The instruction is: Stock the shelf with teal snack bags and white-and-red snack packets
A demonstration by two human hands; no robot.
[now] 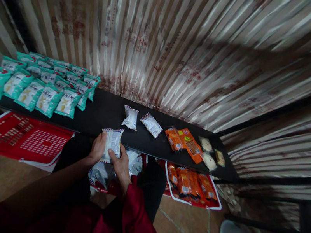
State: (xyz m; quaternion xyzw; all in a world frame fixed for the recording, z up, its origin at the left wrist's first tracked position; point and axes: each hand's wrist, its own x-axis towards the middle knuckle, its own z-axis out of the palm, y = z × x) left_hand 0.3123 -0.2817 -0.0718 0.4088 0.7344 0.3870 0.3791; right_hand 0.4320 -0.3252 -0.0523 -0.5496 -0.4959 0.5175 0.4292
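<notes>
Held the bag at the table's near edge, squeezed between left hand and right hand. Had two more bags on the table. Might have dropped it below the table by gripping loosely, or popped it by pressing hard.

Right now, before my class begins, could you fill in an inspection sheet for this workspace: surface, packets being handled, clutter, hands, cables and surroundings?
Surface: long black table in front of the person.
Packets being handled: one held white packet; two loose white packets on the table.
Clutter: green packets grouped in rows at the left end; orange packets and small pale packets towards the right.
Hands: left hand and right hand both grip the held white packet.
Cables: nothing seen.
Surroundings: striped curtain behind; red basket below left; tiled floor.
</notes>
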